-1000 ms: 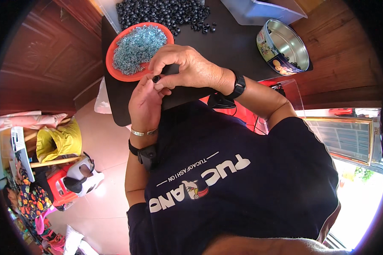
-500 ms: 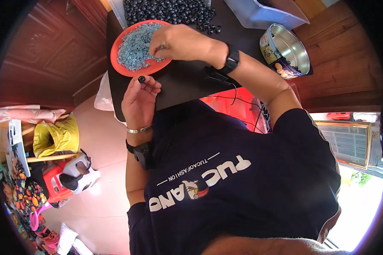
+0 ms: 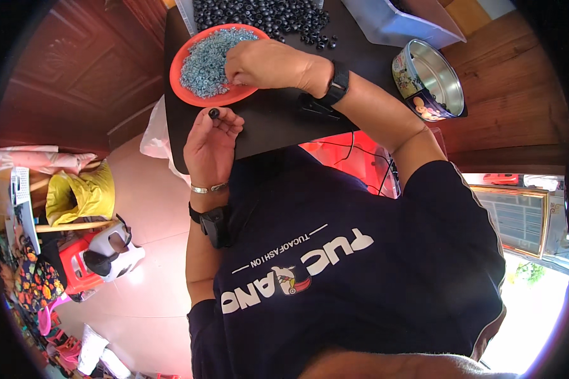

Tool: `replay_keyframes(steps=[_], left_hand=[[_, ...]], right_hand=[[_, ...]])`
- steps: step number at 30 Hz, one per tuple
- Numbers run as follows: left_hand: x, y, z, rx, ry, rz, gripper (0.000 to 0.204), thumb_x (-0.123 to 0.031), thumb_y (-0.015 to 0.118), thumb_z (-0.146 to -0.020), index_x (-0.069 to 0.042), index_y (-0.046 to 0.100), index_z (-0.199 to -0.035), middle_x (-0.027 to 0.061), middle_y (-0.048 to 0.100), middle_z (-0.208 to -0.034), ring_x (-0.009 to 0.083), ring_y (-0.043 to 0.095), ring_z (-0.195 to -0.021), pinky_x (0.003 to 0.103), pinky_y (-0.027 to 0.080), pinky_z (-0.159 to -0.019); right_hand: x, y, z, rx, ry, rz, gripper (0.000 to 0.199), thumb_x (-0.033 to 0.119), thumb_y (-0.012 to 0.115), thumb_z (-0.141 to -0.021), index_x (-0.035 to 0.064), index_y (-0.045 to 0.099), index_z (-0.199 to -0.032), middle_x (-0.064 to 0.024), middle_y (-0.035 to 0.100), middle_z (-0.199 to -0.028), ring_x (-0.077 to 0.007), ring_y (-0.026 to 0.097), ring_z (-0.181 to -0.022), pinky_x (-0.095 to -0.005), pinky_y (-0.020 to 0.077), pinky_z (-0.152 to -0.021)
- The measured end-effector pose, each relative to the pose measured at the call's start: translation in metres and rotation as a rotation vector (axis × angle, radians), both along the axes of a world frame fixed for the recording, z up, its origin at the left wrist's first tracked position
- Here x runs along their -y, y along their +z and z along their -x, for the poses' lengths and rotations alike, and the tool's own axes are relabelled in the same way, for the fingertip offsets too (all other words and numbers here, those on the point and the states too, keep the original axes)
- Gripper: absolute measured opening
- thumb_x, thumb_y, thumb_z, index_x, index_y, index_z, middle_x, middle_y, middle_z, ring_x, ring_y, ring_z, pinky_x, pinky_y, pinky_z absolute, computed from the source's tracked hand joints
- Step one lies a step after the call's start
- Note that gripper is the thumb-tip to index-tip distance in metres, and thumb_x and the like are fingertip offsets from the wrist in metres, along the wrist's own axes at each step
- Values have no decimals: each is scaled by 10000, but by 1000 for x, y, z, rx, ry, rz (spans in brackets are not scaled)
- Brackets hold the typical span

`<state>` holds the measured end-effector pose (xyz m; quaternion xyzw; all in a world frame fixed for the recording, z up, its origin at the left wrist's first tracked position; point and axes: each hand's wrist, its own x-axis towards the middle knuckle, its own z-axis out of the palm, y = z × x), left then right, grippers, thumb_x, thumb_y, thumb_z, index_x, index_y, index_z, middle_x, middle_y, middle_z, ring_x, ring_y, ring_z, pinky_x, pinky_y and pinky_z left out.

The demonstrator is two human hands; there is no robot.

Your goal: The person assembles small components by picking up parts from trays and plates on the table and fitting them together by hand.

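My left hand (image 3: 210, 148) is palm up by the near-left edge of the dark table (image 3: 284, 126). Its thumb and fingertips pinch a small round black plastic cap (image 3: 214, 113) with a hollow top. Beyond it stands a shallow red bowl (image 3: 178, 82), heaped with small shiny blue-silver metal pieces (image 3: 205, 63) whose exact kind is too small to tell. Over the bowl's right side reaches my right hand (image 3: 269, 63), fingers bent down and closed among the pieces. What its fingertips hold, if anything, is hidden by the hand.
Many black caps (image 3: 259, 18) lie heaped behind the bowl, partly in a clear tray, some loose on the table. A translucent bin (image 3: 404, 25) stands at the far right, with a round printed tin (image 3: 458, 79) nearer. A black device (image 3: 319, 107) with a cable lies under my right wrist.
The view has shifted slightly. My right hand's fingers have dipped lower into the metal pieces. My left hand keeps the black cap in the same pinch.
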<state>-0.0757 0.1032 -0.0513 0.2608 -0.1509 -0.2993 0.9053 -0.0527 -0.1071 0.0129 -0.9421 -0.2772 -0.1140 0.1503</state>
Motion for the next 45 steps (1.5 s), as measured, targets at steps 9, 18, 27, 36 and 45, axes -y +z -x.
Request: replay_keyframes(steps=[9,18,27,36,45], left_hand=[[2,3,3,-8,15,-45,234,-200,486,-921,10,529,-1015,138,562,-958,259,567,-901,363,446,-847],[6,15,4,29,13,-179,237,-207,476,-923,7,527,-1011,132,570,-951,246,568,-886,342,440,-810],[24,62,-14,256,218,-455,208,-167,464,-929,4,551,-1009,110,597,-985,208,595,-866,316,449,-786],[40,48,-50,209,56,-402,201,-173,482,-924,4,568,-965,94,611,-917,209,596,-847,316,467,-790],[36,41,-56,60,37,-336,225,-210,487,-918,-4,578,-933,112,624,-899,221,600,-829,322,466,-776]], right_hand=[[15,-7,-6,-283,-69,-604,167,172,605,-874,30,646,-953,-50,638,-913,-132,597,-881,-268,462,-813],[18,-1,-2,-358,-95,-743,167,166,612,-880,32,650,-971,-4,628,-907,-84,566,-892,-249,448,-842],[17,0,-1,-501,10,-956,164,183,609,-892,33,644,-950,16,601,-859,-64,528,-837,-240,437,-787],[16,-4,0,-313,-58,-737,189,207,596,-898,33,650,-948,-12,628,-851,-83,562,-828,-249,452,-787],[11,-1,3,-146,26,-730,157,107,694,-812,39,659,-949,-41,644,-885,-129,604,-868,-271,482,-807]])
